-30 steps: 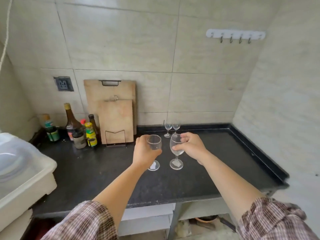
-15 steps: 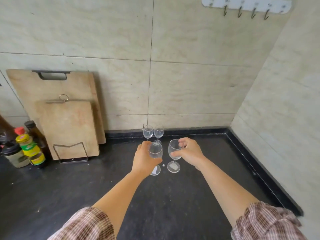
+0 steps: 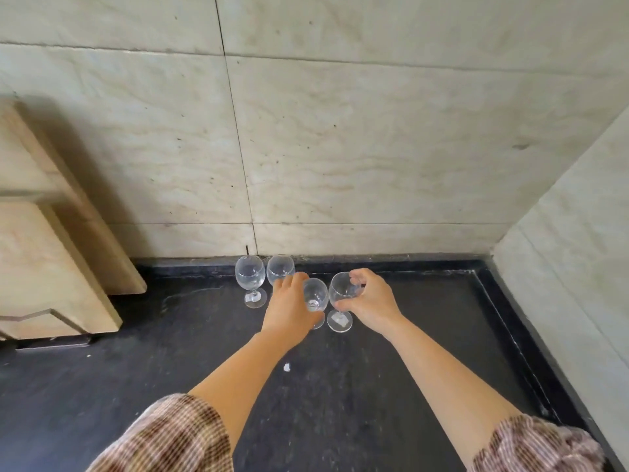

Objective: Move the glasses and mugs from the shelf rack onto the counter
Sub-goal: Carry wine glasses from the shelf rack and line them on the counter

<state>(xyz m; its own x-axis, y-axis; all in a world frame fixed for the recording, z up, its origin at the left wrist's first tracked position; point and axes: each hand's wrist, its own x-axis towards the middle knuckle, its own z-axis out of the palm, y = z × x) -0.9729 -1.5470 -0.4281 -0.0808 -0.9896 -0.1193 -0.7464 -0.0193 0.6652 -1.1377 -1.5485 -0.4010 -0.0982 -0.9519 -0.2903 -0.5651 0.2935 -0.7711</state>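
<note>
Two clear wine glasses stand upright by the back wall on the black counter (image 3: 391,386): the back left glass (image 3: 251,278) and the back right glass (image 3: 279,271). Just in front of them, my left hand (image 3: 291,310) grips the bowl of a third wine glass (image 3: 316,296), whose foot is mostly hidden behind the hand. My right hand (image 3: 369,301) holds a fourth wine glass (image 3: 340,294) by the bowl, with its foot down at the counter. The two held glasses stand side by side. No shelf rack or mugs are in view.
Two wooden cutting boards (image 3: 44,267) lean on the wall at the left in a wire stand. A small white scrap (image 3: 287,367) lies on the counter between my forearms. A raised black rim (image 3: 503,321) borders the counter on the right beside the tiled side wall.
Both hands carried their glasses farther back toward the wall, next to the two standing glasses. The view moved closer and lower; bottles, tub and hook rail dropped out of sight.
</note>
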